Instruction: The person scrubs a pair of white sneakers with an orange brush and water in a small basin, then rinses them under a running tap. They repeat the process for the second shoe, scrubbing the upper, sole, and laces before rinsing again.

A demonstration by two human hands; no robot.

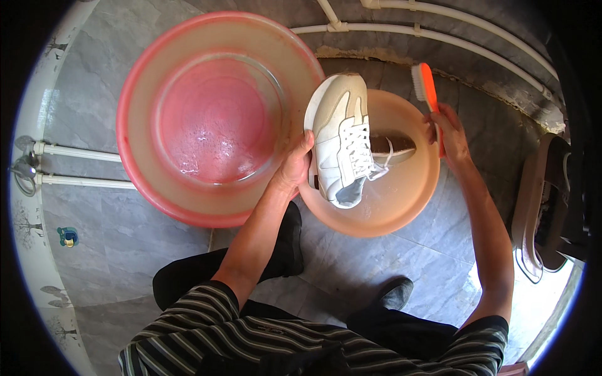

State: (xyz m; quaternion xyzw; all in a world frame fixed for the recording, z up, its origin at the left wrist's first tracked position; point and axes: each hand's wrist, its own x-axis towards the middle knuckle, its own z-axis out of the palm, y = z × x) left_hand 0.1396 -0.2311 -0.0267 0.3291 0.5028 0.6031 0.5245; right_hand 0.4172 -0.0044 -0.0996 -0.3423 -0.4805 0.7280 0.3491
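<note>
My left hand (297,161) grips a white and beige sneaker (338,141) by its side, thumb over the edge of the sole. The sneaker is held toe away from me, its white laces up, above an orange basin (370,219). Most of my left fingers are hidden behind the shoe. My right hand (450,135) is closed round the handle of an orange scrub brush (428,88) at the basin's right rim, its pale bristles facing left toward the shoe. Partly covered by the sneaker, a brown and white object (395,149), perhaps another shoe, lies in the basin.
A large pink basin (207,219) with a wet, shiny bottom stands left of the orange one on grey tiles (144,250). White pipes (389,28) run along the far wall, others (88,166) at left. A brown and beige appliance or container (539,207) is at right.
</note>
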